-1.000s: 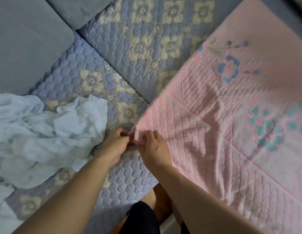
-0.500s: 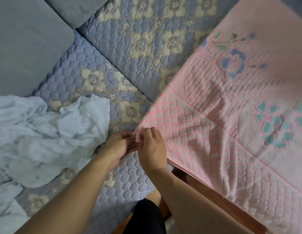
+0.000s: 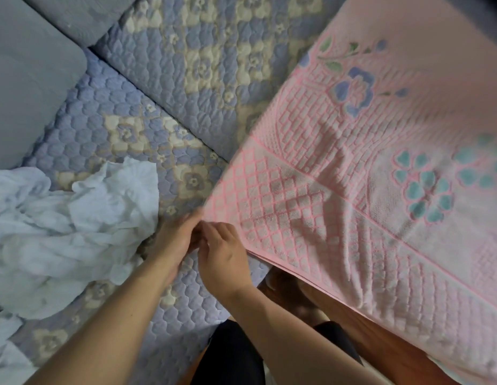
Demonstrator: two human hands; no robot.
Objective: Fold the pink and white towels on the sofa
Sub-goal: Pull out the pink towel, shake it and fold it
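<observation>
Quilted sofa [image 3: 169, 112] bears white towel [image 3: 61, 234] (crumpled) and pink towel [image 3: 367, 190]

The pink towel [image 3: 353, 190] runs out of frame at two and four o'clock, its far flowers smeared by motion blur. Its near corner hides the fingertips of both the left hand [image 3: 175, 240] and right hand [image 3: 225, 254], so the grip itself cannot be read. The white towel [image 3: 61, 232] is cut off at nine o'clock, its crumpled folds hiding its shape. Both forearms leave at six o'clock.
</observation>
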